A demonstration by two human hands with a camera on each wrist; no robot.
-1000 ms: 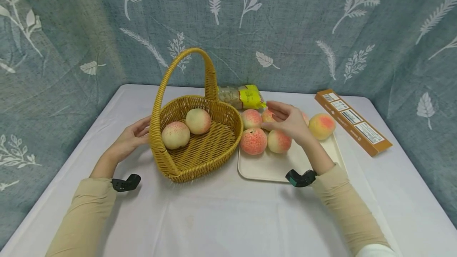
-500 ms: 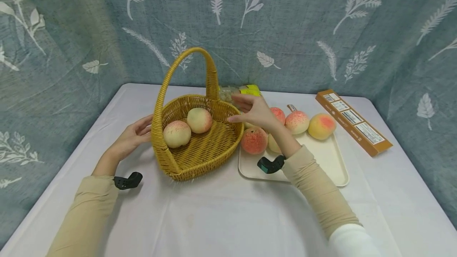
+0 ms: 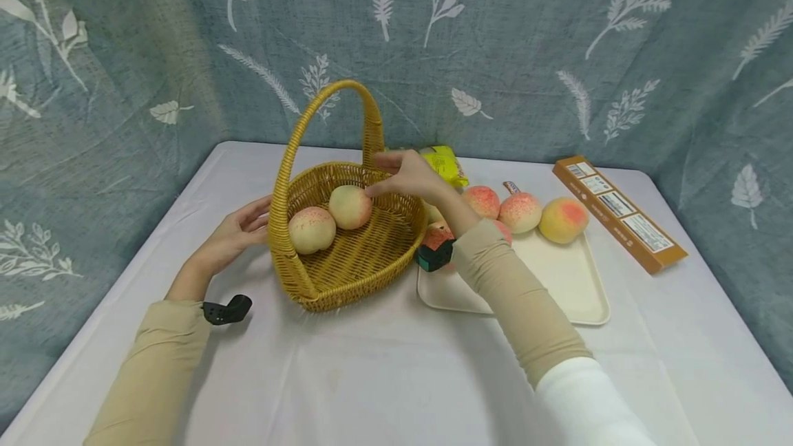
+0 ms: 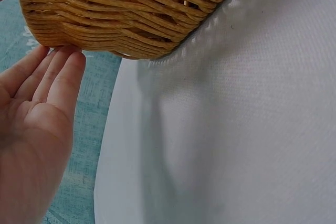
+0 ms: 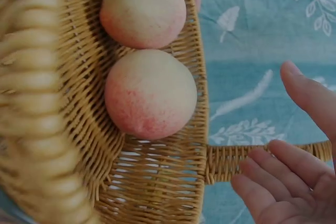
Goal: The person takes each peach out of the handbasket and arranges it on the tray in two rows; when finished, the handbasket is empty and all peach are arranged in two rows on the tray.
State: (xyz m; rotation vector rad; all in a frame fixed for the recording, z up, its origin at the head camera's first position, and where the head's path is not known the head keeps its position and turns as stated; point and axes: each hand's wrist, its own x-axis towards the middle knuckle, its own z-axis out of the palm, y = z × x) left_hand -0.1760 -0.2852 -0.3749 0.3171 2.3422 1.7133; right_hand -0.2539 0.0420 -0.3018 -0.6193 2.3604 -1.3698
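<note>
A yellow-brown wicker basket [image 3: 347,263] with a tall arched handle stands left of centre in the head view. Two pale pink peaches, a left one [image 3: 312,230] and a right one [image 3: 350,207], lie in it. My left hand [image 3: 232,236] is at the basket's left side, its straight fingertips at the weave [image 4: 126,19] in the left wrist view. My right hand [image 3: 409,174] is over the basket's back right part, close to the right peach in the head view. Its palm is bare and its fingers are loosely extended in the right wrist view.
To the right, a cream tray [image 3: 557,281] bears several more peaches [image 3: 520,213], some partly hidden by my right arm. A yellow packet [image 3: 445,164] lies behind. The long brown box [image 3: 619,213] lies at the back right, in front of the patterned cloth backdrop [image 3: 526,88].
My right hand has moved left from above the tray to over the basket, still holding nothing. My left hand stays at the basket's side. The peaches in the basket have not moved.
</note>
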